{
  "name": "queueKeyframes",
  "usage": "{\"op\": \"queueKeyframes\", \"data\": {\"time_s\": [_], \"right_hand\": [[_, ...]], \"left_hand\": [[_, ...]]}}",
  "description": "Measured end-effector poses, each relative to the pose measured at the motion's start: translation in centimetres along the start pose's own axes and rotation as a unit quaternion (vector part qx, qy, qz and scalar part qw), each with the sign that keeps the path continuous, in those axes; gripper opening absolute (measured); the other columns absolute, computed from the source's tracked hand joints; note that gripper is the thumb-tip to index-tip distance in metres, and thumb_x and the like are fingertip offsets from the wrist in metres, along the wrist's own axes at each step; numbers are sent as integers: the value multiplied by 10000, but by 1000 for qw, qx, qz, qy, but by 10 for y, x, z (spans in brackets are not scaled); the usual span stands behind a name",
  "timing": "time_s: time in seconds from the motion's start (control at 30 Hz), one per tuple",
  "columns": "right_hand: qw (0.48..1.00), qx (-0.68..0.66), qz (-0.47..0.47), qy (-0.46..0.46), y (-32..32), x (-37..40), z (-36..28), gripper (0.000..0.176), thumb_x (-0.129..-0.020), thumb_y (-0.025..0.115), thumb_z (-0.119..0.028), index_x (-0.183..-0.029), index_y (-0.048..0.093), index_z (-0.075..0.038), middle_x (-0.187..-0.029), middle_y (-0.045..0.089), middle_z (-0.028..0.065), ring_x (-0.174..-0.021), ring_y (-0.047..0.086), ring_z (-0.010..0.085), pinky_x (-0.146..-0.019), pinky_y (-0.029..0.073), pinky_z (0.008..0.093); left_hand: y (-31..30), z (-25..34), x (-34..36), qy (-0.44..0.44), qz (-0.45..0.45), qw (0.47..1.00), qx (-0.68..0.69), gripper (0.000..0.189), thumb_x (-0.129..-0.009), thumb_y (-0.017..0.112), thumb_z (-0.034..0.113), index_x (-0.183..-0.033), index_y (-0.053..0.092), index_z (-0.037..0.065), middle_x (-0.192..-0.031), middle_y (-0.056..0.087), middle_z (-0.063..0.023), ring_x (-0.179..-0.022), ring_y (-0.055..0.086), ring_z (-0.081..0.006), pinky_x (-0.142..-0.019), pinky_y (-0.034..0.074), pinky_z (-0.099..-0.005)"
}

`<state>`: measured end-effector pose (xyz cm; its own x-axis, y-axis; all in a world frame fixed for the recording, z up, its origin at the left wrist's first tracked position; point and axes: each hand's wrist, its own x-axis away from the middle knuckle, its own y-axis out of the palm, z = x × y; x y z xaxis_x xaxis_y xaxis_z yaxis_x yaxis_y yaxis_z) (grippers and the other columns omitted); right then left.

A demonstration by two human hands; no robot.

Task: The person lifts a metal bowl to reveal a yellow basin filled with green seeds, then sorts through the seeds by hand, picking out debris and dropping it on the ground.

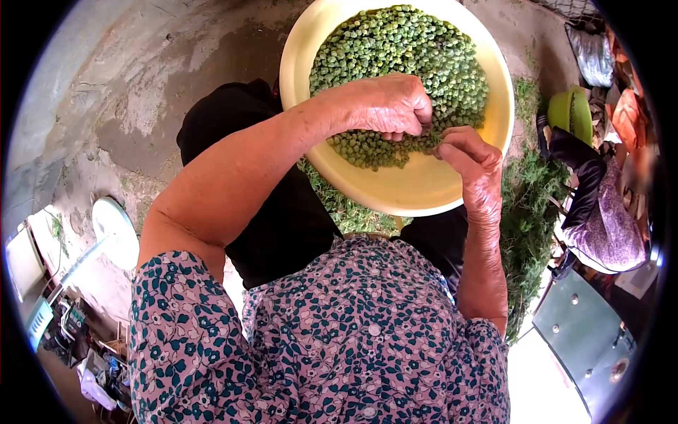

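A wide yellow bowl (424, 187) rests on my lap, heaped with small green shelled peas (399, 49). My left hand (392, 106) reaches across from the left and lies on the peas at the bowl's near side, fingers curled shut. My right hand (470, 162) comes up from the right, its fingertips pinched together against the left hand's fingers. Between the two hands sits a small green pod, mostly hidden by the fingers. I wear a floral dress (339, 332) and black trousers (282, 212).
A heap of green plant stalks (530, 212) lies under and right of the bowl. Another person in purple patterned clothes (607, 226) sits at the right, near a green bowl (571, 113). A white round lid (116, 230) and clutter lie left; a green metal panel (586, 332) lower right.
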<state>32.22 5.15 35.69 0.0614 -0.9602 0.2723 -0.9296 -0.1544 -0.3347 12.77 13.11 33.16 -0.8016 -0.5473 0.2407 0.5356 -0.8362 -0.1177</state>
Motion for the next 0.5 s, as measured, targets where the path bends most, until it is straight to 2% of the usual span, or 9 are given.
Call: {"op": "queueKeyframes", "data": {"time_s": [0.07, 0.13, 0.27, 0.33, 0.37, 0.4, 0.43, 0.47, 0.5], "right_hand": [[999, 40, 2, -9, -7, 5, -7, 78, -755, 636, -40, -792, 622, 27, -818, 604, 38, -723, 546, 97, -673, 437, 228], [997, 80, 4, -17, -19, 13, -6, 81, -754, 635, -45, -789, 619, 27, -805, 604, 37, -718, 545, 97, -670, 437, 226], [984, 120, 125, 43, -86, 40, 39, 95, -760, 635, -58, -816, 632, 18, -738, 597, 23, -708, 548, 90, -643, 434, 215], [972, 106, 180, 112, -123, 59, 63, 130, -753, 652, -87, -840, 638, 8, -756, 619, 47, -705, 576, 122, -642, 445, 243], [971, 108, 182, 113, -144, 68, 80, 130, -753, 652, -87, -840, 638, 8, -756, 619, 47, -705, 576, 122, -642, 445, 243], [930, 310, 155, 125, -164, 76, 97, 140, -763, 643, -101, -855, 638, 4, -780, 629, 67, -709, 591, 151, -650, 457, 266], [848, 499, 120, 133, -171, 79, 103, 150, -774, 634, -116, -870, 638, -1, -805, 640, 87, -713, 606, 180, -658, 469, 290], [847, 499, 121, 134, -175, 79, 110, 150, -774, 634, -116, -870, 638, -1, -805, 640, 87, -713, 606, 180, -658, 469, 290], [853, 499, 140, 64, -175, 75, 112, 154, -787, 616, -122, -886, 641, -7, -827, 640, 103, -723, 613, 205, -670, 477, 306]], "left_hand": [[2, -5, -3, 11, 39, 980, -196, 192, -749, 613, 55, -930, 659, 8, -747, 654, -124, -602, 621, -211, -596, 501, -299], [8, -13, -2, 18, 54, 983, -176, 186, -717, 616, 27, -897, 659, 8, -781, 652, -139, -697, 630, -248, -659, 495, -337], [11, -12, 1, 17, -34, 974, -221, 223, -700, 658, 48, -920, 651, 15, -817, 642, -135, -795, 622, -263, -713, 486, -365], [13, -5, 5, -68, -95, 954, -275, 268, -722, 656, 85, -983, 634, 27, -822, 635, -135, -786, 619, -274, -722, 478, -379], [12, -15, 7, -6, -82, 945, -317, 297, -754, 646, 133, -1032, 613, 30, -852, 625, -137, -800, 606, -281, -735, 471, -391], [9, -10, 7, -3, -83, 945, -317, 297, -754, 646, 133, -1032, 613, 30, -852, 625, -137, -800, 606, -281, -735, 471, -391], [5, 0, 9, -25, -71, 945, -317, 289, -773, 636, 163, -1031, 614, 33, -875, 621, -135, -826, 597, -276, -754, 468, -388], [3, 6, 11, -47, -59, 945, -317, 285, -792, 627, 192, -1029, 616, 35, -898, 616, -133, -851, 588, -271, -773, 465, -385], [3, 4, 13, -27, 7, 954, -299, 278, -812, 620, 207, -1041, 614, 50, -942, 615, -123, -921, 566, -264, -813, 460, -370]]}}
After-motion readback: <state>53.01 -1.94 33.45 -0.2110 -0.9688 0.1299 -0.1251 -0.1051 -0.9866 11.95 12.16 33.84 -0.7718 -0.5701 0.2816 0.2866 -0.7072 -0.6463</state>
